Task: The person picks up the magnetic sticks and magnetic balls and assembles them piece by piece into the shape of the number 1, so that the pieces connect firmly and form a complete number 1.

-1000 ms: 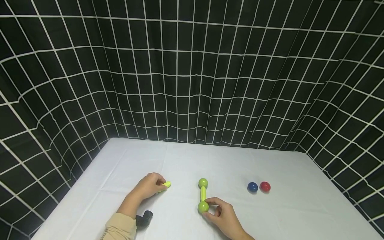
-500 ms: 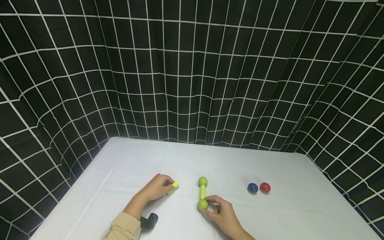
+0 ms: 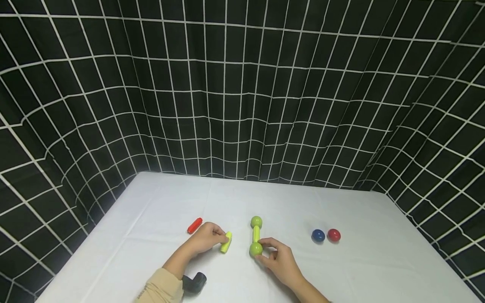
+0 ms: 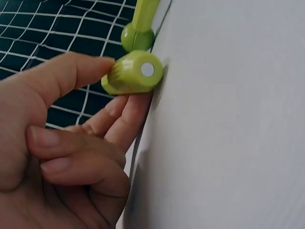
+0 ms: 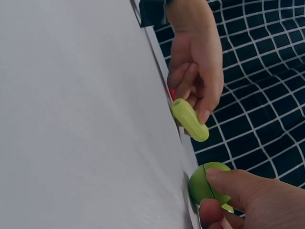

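My left hand (image 3: 206, 238) pinches a yellow-green ribbed rod (image 3: 226, 242) between thumb and fingers, close over the white table. A pale round spot shows on the rod's end in the left wrist view. To its right, two green balls joined by a yellow-green rod (image 3: 256, 232) form a dumbbell shape pointing away from me. The thumb and fingers of my right hand (image 3: 279, 260) grip the near ball (image 3: 255, 249); the far ball (image 3: 256, 221) is untouched. In the right wrist view the held rod (image 5: 190, 119) is tilted, beyond the gripped ball (image 5: 202, 183).
A red rod (image 3: 195, 225) lies just beyond my left hand. To the right, a blue ball (image 3: 318, 235) and a red ball (image 3: 334, 235) sit side by side on the white tablecloth (image 3: 371, 261). A dark curtain with a white grid (image 3: 242, 105) surrounds the table's back and sides.
My left hand has moved right with the pinched rod, which now stands more upright in the head view, and has uncovered the red rod. My right hand and the dumbbell shape have shifted slightly away from me.
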`<move>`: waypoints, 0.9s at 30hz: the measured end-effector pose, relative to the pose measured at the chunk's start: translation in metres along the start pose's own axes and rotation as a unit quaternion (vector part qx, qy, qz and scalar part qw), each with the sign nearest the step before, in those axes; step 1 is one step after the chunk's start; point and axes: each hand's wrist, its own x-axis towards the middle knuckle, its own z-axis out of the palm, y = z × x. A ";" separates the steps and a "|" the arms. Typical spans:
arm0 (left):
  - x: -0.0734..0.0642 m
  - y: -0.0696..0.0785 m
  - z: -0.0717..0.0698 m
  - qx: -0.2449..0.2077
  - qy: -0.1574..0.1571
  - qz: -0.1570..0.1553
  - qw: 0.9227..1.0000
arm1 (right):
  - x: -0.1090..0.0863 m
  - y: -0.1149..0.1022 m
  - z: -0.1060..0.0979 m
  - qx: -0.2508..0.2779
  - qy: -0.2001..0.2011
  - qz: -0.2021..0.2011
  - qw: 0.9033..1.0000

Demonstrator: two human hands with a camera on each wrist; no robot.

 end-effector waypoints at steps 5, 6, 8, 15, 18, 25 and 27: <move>0.000 0.002 0.009 -0.023 -0.007 -0.021 0.999 | 0.007 0.001 0.001 0.002 0.004 0.004 1.000; -0.001 0.003 0.011 -0.026 -0.010 -0.022 0.999 | 0.008 0.000 0.001 0.003 0.004 0.002 1.000; -0.003 0.005 0.016 -0.030 -0.016 -0.023 0.999 | 0.011 0.000 0.002 0.002 0.002 0.001 1.000; -0.004 0.012 0.032 -0.054 -0.029 -0.006 0.998 | 0.019 0.000 0.002 0.003 0.005 -0.005 1.000; -0.004 0.014 0.035 -0.061 -0.024 -0.005 0.998 | 0.020 0.000 0.001 0.000 0.005 -0.004 1.000; -0.006 0.016 0.037 -0.059 -0.021 -0.011 0.998 | 0.022 -0.001 0.002 -0.004 0.006 0.009 1.000; -0.006 0.016 0.038 -0.059 -0.022 -0.012 0.998 | 0.023 0.000 0.002 -0.004 0.009 0.013 1.000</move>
